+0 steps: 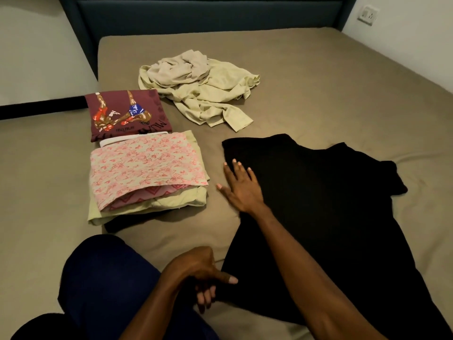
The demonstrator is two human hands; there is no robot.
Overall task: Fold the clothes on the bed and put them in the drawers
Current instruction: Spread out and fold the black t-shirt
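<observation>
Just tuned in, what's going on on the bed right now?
A person is partway through folding laundry. The right hand lies flat on a black shirt spread out on the bed, at its left edge. The left hand hovers by the shirt's lower edge, loosely curled, gripping nothing clear. To the left sit a folded stack and a folded maroon shirt. A crumpled pile waits further back. No drawers are in view.

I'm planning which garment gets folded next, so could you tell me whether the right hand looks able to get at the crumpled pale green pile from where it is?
Probably yes. The right hand lies flat on the black shirt, and only bare bed sheet separates it from the pale green pile farther up the bed.
</observation>
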